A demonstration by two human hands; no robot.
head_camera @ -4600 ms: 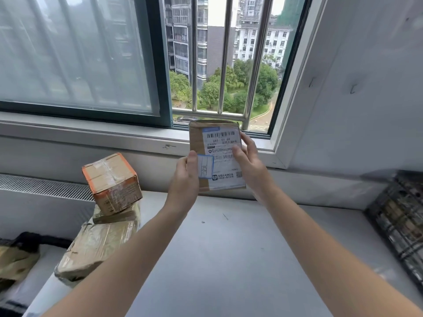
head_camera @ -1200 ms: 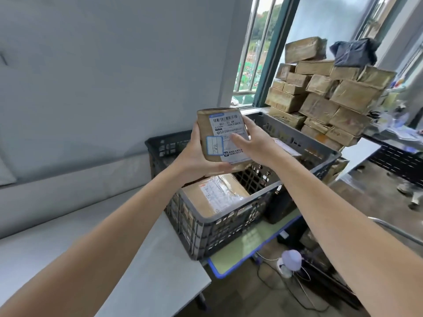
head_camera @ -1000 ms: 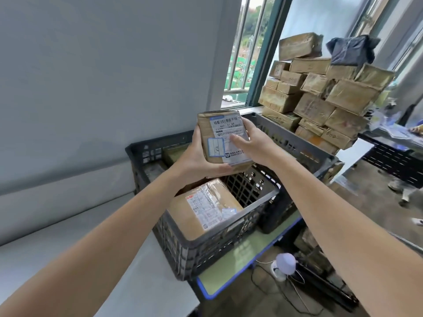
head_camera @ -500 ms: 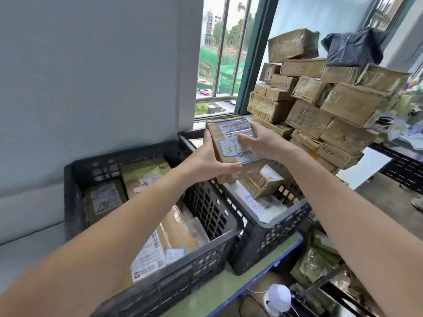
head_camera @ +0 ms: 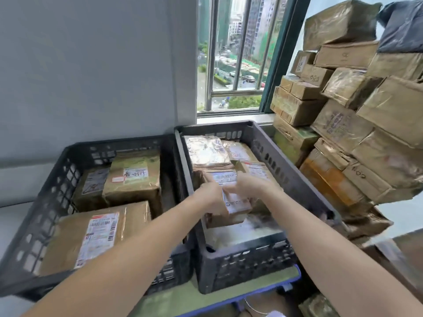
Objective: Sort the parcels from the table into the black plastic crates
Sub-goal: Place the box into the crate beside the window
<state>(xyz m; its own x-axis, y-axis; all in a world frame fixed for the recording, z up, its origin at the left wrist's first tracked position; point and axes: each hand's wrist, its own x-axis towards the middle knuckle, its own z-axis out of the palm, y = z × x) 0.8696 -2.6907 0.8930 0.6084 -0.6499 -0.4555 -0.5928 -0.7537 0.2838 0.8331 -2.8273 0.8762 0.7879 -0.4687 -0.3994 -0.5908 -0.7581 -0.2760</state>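
Seen from the person's head, two bare arms reach forward into the right-hand black crate. Both hands hold one small parcel, brown card with a white label, low inside that crate. The left hand grips its left edge and the right hand its top, the fingers of both closed onto the card (motion blur hides how each finger lies).

There are two black plastic crates, side by side and touching, on a green-topped desk. The left crate holds three parcels. The right crate shows three other parcels behind the held one, one of them wrapped in shiny film. To the right, beside the barred window, rises a tall stack of taped brown boxes.
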